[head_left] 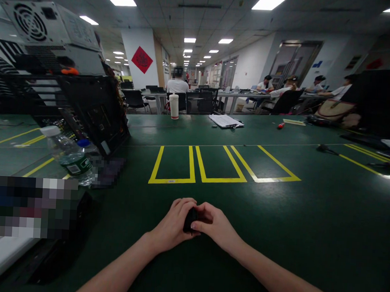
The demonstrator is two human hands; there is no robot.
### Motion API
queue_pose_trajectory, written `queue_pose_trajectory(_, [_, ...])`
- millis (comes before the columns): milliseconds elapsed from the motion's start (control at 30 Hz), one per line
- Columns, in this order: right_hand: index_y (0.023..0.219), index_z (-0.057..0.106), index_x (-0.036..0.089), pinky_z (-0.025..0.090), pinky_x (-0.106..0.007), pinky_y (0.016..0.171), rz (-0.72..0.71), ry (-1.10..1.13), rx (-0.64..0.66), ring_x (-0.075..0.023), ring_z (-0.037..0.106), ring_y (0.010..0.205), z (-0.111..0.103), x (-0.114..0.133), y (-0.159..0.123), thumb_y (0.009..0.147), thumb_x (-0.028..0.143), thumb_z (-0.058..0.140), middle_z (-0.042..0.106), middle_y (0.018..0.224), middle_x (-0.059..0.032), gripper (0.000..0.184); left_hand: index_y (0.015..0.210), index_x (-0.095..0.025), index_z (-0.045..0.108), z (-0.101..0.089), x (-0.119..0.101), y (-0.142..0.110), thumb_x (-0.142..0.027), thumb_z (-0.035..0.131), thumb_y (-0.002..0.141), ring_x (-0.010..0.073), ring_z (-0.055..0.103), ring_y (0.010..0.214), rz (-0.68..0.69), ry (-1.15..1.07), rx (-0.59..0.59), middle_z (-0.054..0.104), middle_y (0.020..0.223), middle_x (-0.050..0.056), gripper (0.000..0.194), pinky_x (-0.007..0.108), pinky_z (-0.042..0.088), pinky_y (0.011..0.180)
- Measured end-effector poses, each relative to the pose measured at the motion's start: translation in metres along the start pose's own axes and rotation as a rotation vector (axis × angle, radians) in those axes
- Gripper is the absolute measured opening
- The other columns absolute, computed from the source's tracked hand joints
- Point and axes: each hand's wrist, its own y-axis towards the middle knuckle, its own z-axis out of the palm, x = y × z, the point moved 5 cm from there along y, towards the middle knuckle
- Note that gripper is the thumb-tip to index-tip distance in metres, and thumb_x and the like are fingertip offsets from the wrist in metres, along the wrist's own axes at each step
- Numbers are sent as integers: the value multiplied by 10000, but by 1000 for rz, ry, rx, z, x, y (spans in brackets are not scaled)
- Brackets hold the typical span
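A small black object [189,220] sits between my two hands, low in the middle of the view, just over the green table. Its kind does not show, since fingers cover much of it. My left hand [174,223] wraps around its left side, thumb underneath and fingers over the top. From the right, my right hand [215,223] pinches it, the thumb lying across its near face. Beyond the hands, yellow tape outlines [224,180] mark three open-sided boxes on the green tabletop [258,236].
To the left stand computer parts with a power supply [54,23] on top, and a water bottle [70,157]. A white cup [174,106], a clipboard [225,121] and a small red item [280,125] lie farther back. Cables [327,149] are at right. Several people sit beyond.
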Motion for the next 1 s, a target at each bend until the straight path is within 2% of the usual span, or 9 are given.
queue_pose_trajectory(233, [947,527,176,448,-327,796,18,53,-20,-170,544,920,-2,-5,0,757,317,512,568,968,-30,237,1152,-254,324,0,0,1,-252,676,632,232,391,1080,-11,15,13,401,1172,47,627,411,390,878])
queue_pose_trajectory(400, [979,512,172,435,-328,823,52,40,-41,-167,537,943,-6,-11,2,740,300,539,565,997,-34,273,1179,-256,291,-4,-4,1,-303,668,641,258,387,1097,10,-8,39,387,1192,68,659,442,388,870])
queue_pose_trajectory(567, [945,513,191,439,-332,828,-45,-99,-36,-164,544,918,-3,-4,-1,744,250,531,571,952,-16,210,1179,-256,292,-11,-10,1,-312,648,663,267,379,1109,10,-16,63,392,1194,74,629,451,377,870])
queue_pose_trajectory(733, [924,492,212,450,-325,834,-121,-135,-53,-161,535,943,1,3,-6,711,197,565,545,970,-4,226,1161,-245,314,-16,-18,1,-322,622,689,241,379,1120,46,34,97,409,1193,69,569,473,251,958])
queue_pose_trajectory(1000, [943,493,215,457,-326,803,-107,-129,-66,-162,548,904,3,3,-7,765,271,501,547,960,-12,186,1158,-261,313,-9,-8,0,-296,653,658,248,390,1096,38,24,64,410,1180,57,606,435,345,886])
